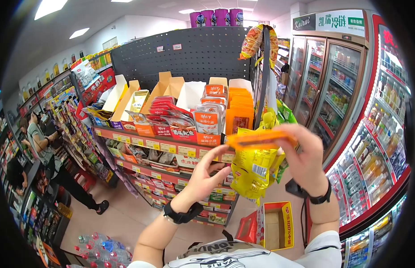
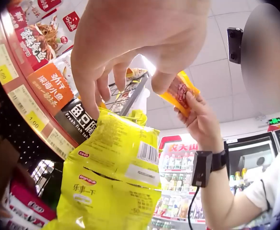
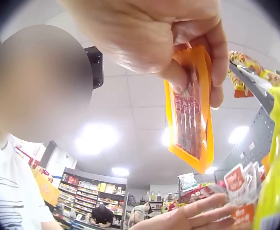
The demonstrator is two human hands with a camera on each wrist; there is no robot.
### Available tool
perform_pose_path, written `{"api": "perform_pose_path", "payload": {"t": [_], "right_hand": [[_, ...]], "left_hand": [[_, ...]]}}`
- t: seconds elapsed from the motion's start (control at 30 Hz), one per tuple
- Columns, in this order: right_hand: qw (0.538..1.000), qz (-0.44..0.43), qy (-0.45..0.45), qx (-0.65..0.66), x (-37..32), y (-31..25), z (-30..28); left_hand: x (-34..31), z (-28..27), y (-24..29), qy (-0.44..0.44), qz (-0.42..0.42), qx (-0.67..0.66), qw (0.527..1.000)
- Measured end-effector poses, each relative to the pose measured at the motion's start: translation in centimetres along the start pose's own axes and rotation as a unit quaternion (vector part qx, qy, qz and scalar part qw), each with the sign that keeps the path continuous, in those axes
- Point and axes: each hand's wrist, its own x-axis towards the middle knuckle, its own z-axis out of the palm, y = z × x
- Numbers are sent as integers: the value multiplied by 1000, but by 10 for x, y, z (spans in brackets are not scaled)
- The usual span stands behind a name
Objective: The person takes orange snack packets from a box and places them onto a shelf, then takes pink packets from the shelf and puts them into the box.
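Observation:
My right hand [image 1: 305, 154] pinches a flat orange snack packet [image 1: 259, 140] between thumb and fingers, at chest height before the shelf. Dark reddish strips show through the packet's clear window [image 3: 188, 112] in the right wrist view. My left hand [image 1: 205, 178] is held up with fingers spread, close to the packet's left end, and grips nothing. Yellow chip bags [image 1: 254, 172] hang at the shelf's end, just below the packet in the head view. In the left wrist view, the left hand [image 2: 140, 43] hovers over a yellow bag [image 2: 109, 177].
Boxes of snack packets, among them orange ones [image 1: 240, 109], line the top shelf with price tags [image 1: 186, 151]. Drink fridges [image 1: 326, 76] stand at the right. On the floor are an open carton [image 1: 279, 225] and bottles [image 1: 100, 248]. Another person [image 1: 46, 152] stands at the left.

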Motion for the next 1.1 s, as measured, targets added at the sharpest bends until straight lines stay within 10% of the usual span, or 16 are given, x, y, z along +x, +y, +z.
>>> {"api": "perform_pose_path", "payload": {"t": [0.27, 0.47, 1.1], "right_hand": [[986, -94, 21, -138, 58, 22, 14], [951, -108, -128, -258, 72, 32, 43], [863, 31, -403, -303, 76, 54, 93]], "left_hand": [[40, 27, -16, -6, 62, 136, 989], [29, 39, 1, -81, 46, 157, 983], [37, 13, 0, -153, 77, 222, 960]]}}
